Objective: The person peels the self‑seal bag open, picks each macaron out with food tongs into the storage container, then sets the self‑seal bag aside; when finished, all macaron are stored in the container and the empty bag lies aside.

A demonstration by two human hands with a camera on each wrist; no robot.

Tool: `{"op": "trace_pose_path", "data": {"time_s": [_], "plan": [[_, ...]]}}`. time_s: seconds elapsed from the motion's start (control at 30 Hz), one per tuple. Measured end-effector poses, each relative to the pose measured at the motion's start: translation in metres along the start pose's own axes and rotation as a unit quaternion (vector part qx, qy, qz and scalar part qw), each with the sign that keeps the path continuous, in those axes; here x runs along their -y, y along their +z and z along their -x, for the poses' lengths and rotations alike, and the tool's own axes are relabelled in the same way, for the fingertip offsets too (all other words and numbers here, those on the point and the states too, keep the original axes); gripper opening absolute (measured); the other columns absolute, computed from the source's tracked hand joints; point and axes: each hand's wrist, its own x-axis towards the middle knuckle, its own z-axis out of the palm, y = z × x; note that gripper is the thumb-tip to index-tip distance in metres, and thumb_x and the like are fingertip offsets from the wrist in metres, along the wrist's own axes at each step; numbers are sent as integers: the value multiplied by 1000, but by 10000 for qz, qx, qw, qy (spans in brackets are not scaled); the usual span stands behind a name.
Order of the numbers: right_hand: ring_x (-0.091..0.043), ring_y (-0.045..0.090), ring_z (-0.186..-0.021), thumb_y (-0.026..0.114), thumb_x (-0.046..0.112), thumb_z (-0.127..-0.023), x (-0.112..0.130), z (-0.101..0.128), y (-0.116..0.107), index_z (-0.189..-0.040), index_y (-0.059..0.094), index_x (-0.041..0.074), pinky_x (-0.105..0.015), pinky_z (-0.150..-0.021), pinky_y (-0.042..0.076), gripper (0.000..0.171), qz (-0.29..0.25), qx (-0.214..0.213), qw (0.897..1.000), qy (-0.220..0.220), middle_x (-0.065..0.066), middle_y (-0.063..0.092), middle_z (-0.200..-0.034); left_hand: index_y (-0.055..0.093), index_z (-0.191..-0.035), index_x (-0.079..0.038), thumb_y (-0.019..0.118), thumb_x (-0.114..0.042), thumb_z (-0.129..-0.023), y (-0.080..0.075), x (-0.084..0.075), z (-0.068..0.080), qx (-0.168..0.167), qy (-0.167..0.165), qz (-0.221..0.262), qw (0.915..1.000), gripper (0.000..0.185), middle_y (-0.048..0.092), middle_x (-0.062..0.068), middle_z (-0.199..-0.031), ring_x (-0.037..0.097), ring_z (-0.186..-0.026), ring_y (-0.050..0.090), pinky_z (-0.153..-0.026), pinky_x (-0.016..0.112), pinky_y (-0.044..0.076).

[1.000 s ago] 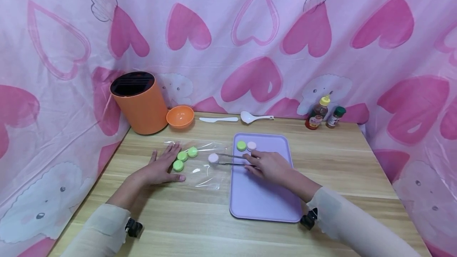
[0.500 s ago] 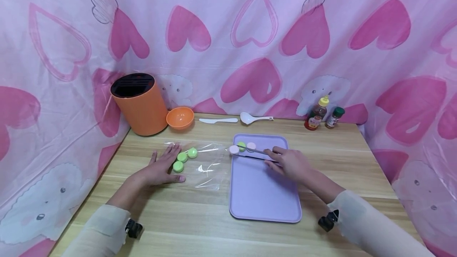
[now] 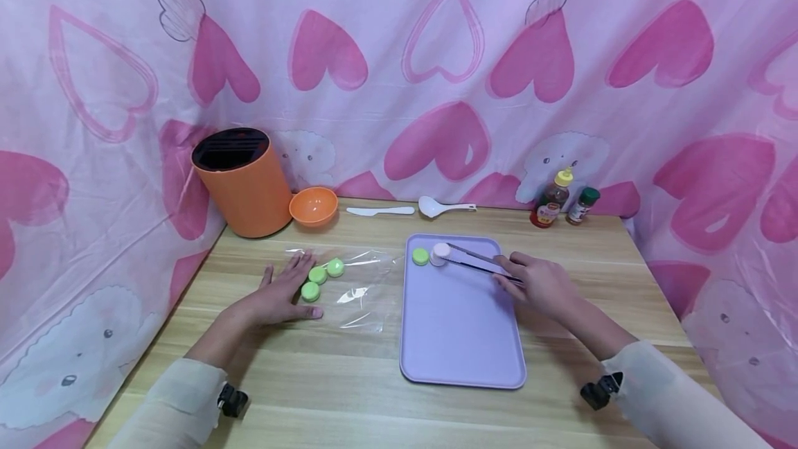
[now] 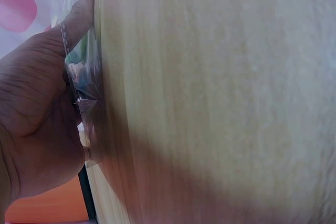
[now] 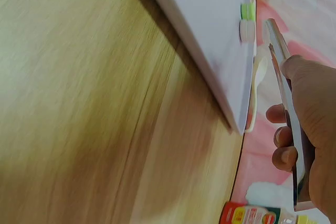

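Observation:
My right hand point(image 3: 536, 286) grips metal tongs point(image 3: 480, 265) above the far part of a lilac tray point(image 3: 461, 338). Between the tong tips is a pale pink macaron point(image 3: 441, 250). It overlaps another pale pink macaron point(image 5: 247, 31) that sits on the tray beside a green macaron point(image 3: 420, 256). My left hand point(image 3: 280, 296) lies spread on the left side of a clear plastic bag point(image 3: 368, 307). Inside the bag's outline, close to the fingers, are three green macarons point(image 3: 317, 275). In the left wrist view the bag's edge shows under the hand point(image 4: 39, 87).
Along the back stand an orange knife block point(image 3: 249, 192), an orange bowl point(image 3: 314, 207), a white knife point(image 3: 380, 211) and a white ladle point(image 3: 436, 207). A honey bottle point(image 3: 550, 205) and a green-capped jar point(image 3: 582, 206) stand at the back right. A pink heart-patterned curtain point(image 3: 337, 144) hangs behind.
My right hand has carried the pale pink macaron in the tongs rightward, from over the plastic bag to over the tray. My left hand has stayed in place.

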Motion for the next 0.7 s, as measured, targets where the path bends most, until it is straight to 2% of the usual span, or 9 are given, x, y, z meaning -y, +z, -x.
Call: {"op": "trace_pose_path", "data": {"time_s": [0.3, 0.33, 0.5, 0.57, 0.7], "plan": [[-9, 52, -63, 86, 31, -97, -14, 16, 4, -132, 81, 13, -28, -54, 45, 40, 91, -222, 9997, 40, -2, 71, -91, 4, -179, -12, 80, -66, -94, -1, 0, 2, -5, 59, 30, 10000, 126, -6, 15, -188, 43, -173, -14, -128, 79, -21], [-9, 52, -63, 85, 31, -98, -15, 17, 5, -133, 81, 13, -27, -54, 44, 40, 74, -194, 9998, 70, -1, 70, -90, 3, -179, -13, 79, -67, -94, 0, 0, 2, -4, 47, 23, 10000, 127, -6, 15, -188, 43, -173, -15, -128, 78, -21], [-13, 61, -68, 83, 35, -101, -17, 21, 7, -138, 79, 13, -33, -58, 56, 44, 50, 123, 9995, 297, -5, 76, -99, 2, -179, -15, 79, -69, -93, 0, 3, 0, -21, 11, -21, 10000, 128, -7, 12, -188, 40, -174, -16, -129, 77, -22], [-14, 62, -68, 81, 36, -102, -17, 22, 9, -139, 79, 14, -34, -58, 57, 44, 73, 222, 9992, 317, -6, 77, -101, 2, -179, -14, 79, -69, -93, 0, 3, 0, -32, 35, -26, 10000, 128, -7, 13, -188, 41, -174, -15, -128, 78, -22], [-11, 54, -63, 80, 36, -103, -18, 23, 13, -138, 79, 15, -27, -53, 46, 41, 140, 271, 9992, 259, -4, 74, -98, 2, -179, -13, 79, -68, -93, 1, 4, -1, -53, 57, -60, 10000, 128, -6, 13, -188, 42, -174, -15, -128, 78, -22]]}}
